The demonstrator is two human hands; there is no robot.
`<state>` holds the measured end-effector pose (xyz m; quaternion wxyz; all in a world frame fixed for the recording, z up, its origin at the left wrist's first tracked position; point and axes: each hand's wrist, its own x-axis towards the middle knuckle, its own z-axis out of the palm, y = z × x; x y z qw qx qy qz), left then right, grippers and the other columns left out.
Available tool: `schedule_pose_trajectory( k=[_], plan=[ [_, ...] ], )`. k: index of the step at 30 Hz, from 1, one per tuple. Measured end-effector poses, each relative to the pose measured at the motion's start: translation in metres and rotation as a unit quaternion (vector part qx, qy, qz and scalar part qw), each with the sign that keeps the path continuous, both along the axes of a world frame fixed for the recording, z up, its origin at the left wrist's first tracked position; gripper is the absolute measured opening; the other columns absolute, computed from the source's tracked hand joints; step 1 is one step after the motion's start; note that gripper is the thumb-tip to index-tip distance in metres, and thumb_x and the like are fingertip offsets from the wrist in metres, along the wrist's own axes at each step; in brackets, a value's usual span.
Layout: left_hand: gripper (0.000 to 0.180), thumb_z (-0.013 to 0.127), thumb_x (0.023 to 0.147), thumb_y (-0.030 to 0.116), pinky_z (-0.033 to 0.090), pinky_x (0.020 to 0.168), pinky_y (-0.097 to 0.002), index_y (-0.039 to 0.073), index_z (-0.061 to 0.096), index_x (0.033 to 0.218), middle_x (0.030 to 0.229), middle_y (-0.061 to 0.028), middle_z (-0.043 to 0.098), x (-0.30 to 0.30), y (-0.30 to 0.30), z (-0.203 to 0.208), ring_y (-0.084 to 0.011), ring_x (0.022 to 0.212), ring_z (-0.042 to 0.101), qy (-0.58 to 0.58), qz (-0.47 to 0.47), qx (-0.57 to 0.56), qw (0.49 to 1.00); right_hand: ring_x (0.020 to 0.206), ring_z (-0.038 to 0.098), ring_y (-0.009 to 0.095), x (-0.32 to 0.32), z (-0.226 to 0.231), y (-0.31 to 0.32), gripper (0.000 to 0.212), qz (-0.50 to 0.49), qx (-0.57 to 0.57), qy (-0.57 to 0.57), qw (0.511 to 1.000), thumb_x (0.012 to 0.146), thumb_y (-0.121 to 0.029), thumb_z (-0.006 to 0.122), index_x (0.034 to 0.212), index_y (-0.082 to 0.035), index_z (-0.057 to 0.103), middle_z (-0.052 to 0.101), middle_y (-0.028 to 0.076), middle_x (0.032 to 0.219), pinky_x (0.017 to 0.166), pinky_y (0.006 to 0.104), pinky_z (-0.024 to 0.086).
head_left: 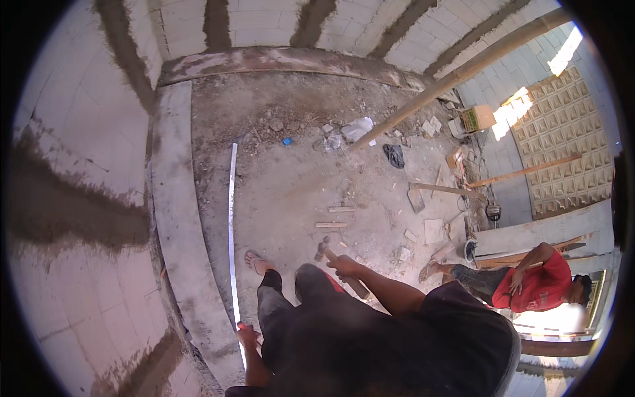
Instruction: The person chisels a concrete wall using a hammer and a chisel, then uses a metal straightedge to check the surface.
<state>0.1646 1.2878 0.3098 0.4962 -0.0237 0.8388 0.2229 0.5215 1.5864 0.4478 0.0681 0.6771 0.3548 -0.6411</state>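
Observation:
A hammer (322,247) with a wooden handle is in my right hand (344,266), fingers wrapped round the handle below the head. The hammer is held in front of my right knee, above the dusty floor. My left hand (249,337) is closed round a long, thin silver-white metal strip (231,218), low at my left side. The strip stretches far ahead beside a concrete ledge (175,198) and also shows behind the hand. A small red spot shows at the left fingers; I cannot tell what it is. My sandalled left foot (254,262) stands right of the strip.
Two short wood pieces (331,225) lie ahead. A long wooden pole (463,69) slants down to the floor. At the right are a long-handled hoe (417,198), a black plastic bag (393,156), rubble, a cardboard box (479,119) and a person in a red shirt (546,284).

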Motion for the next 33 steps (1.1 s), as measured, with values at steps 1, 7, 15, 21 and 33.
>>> schedule_pose_trajectory(
  k=[1,7,15,21,33],
  plan=[
    [0.015,0.059,0.075,0.013,0.05,0.047,-0.0378,-0.001,0.062,0.071,0.055,-0.0135,0.062,-0.024,0.001,-0.043,-0.021,0.048,0.063,0.027,-0.017,0.069,0.997,0.047,0.052,0.017,-0.015,-0.003,0.003,0.041,-0.005,-0.009,0.0,1.0,0.086,-0.035,0.064,0.093,0.004,0.057,0.053,0.007,0.062,0.042,0.0334,0.045],
    [0.014,0.059,0.075,0.013,0.053,0.057,-0.0433,0.003,0.068,0.076,0.064,-0.0161,0.066,-0.081,0.195,-0.004,-0.0306,0.06,0.067,0.202,-0.208,-0.018,0.957,0.049,0.053,0.016,-0.082,-0.056,-0.002,0.034,-0.01,-0.078,0.012,0.997,0.086,-0.035,0.064,0.087,-0.002,0.057,0.052,0.005,0.063,0.043,0.0331,0.046],
    [0.018,0.063,0.072,0.013,0.052,0.068,-0.0458,0.001,0.066,0.086,0.081,-0.0208,0.067,-0.137,0.252,-0.222,-0.036,0.075,0.067,0.227,-0.328,0.006,0.917,0.051,0.061,0.023,-0.107,-0.079,0.03,0.042,0.168,-0.065,-0.052,0.982,0.086,-0.037,0.062,0.103,0.002,0.058,0.06,0.012,0.064,0.048,0.0354,0.049],
    [0.023,0.062,0.076,0.011,0.05,0.074,-0.049,0.003,0.061,0.098,0.092,-0.0229,0.065,-0.135,0.294,-0.353,-0.0401,0.09,0.063,0.123,-0.356,0.092,0.922,0.079,0.066,0.039,-0.076,-0.123,0.035,0.058,0.19,0.042,-0.095,0.976,0.085,-0.047,0.062,0.114,0.002,0.056,0.066,0.025,0.082,0.071,0.0446,0.05],
    [0.032,0.07,0.074,0.022,0.051,0.076,-0.0486,0.005,0.062,0.1,0.096,-0.019,0.067,-0.106,0.335,-0.383,-0.0367,0.09,0.065,0.151,-0.4,-0.085,0.9,0.09,0.067,0.028,-0.084,-0.126,0.07,0.051,0.17,-0.031,-0.089,0.981,0.087,-0.043,0.062,0.116,-0.002,0.059,0.068,0.02,0.091,0.079,0.0397,0.05]
  ],
)
